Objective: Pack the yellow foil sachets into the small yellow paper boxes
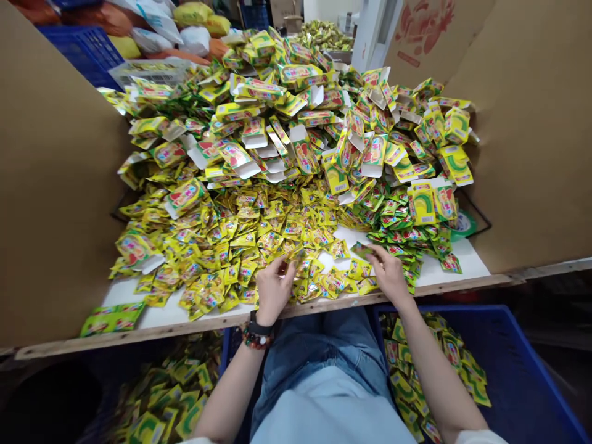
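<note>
Here, the left hand [274,290] pinches a foil sachet [287,266] and the right hand [391,274], well apart, grips a green foil sachet [361,250] at the front of a large heap of crinkled yellow sachets [240,231] and glossy folded cartons [456,165] on the white worktop [462,262], more sachets [435,382] lying in a blue crate [518,364] below.

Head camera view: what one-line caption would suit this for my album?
Left hand among yellow sachets on a white tabletop, right hand pinching a green sachet, printed cartons heaped behind, blue crate below.
</note>
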`<action>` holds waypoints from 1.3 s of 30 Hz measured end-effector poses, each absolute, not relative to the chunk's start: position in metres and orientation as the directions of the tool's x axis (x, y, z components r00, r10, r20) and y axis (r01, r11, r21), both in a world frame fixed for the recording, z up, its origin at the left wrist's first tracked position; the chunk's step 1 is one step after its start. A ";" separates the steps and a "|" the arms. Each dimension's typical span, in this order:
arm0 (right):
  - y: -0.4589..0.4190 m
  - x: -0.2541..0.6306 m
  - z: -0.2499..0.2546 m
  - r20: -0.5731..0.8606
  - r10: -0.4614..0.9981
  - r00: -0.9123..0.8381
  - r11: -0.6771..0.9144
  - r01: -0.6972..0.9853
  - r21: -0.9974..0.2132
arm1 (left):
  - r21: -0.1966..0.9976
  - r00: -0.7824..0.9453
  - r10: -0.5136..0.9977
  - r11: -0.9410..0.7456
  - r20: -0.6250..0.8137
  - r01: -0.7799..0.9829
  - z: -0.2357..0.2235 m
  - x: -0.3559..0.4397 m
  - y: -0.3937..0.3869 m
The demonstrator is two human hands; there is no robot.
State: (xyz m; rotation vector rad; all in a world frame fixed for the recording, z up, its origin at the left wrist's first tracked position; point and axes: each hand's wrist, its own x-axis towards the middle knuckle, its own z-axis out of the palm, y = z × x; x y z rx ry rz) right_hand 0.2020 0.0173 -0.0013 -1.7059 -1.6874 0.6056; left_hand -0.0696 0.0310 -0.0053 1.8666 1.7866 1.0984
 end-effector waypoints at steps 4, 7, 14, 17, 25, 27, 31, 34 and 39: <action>0.010 0.160 0.018 0.051 0.988 -0.148 0.079 0.195 -0.978 | 0.927 -0.003 0.993 -0.108 0.116 0.358 -0.004 -0.048 0.026; 0.017 0.146 0.025 -0.004 0.984 -0.177 0.044 0.267 -0.963 | 0.970 0.096 0.994 -0.068 0.046 0.234 -0.001 -0.039 0.026; 0.036 0.142 0.008 -0.053 0.992 -0.117 -0.061 -0.067 -0.996 | 0.967 0.161 0.986 -0.086 0.048 0.238 0.003 -0.056 0.032; 0.037 0.146 0.001 -0.151 0.988 -0.022 -0.152 -0.218 -0.964 | 0.917 0.089 0.995 -0.075 0.044 0.393 0.005 -0.074 0.038; 0.023 0.135 0.010 -0.095 0.994 -0.051 -0.104 -0.221 -0.970 | 0.890 0.110 0.980 -0.199 0.168 0.411 0.023 -0.042 0.020; 0.018 0.131 0.009 -0.071 0.996 -0.047 -0.079 -0.192 -0.978 | 0.891 0.180 0.967 -0.238 0.180 0.387 0.024 -0.030 0.019; 0.010 0.144 -0.004 -0.097 0.988 0.120 -0.067 -0.232 -0.970 | 0.720 0.398 0.863 -0.488 0.312 0.494 0.044 -0.049 0.061; 0.002 0.163 -0.013 -0.125 0.957 0.262 -0.058 -0.249 -0.967 | 0.396 0.081 0.808 -0.370 0.584 0.840 0.078 -0.097 0.133; -0.013 0.177 -0.016 -0.118 0.942 0.314 -0.039 -0.247 -0.968 | 0.000 0.293 0.834 -0.332 0.467 0.943 0.128 -0.166 0.243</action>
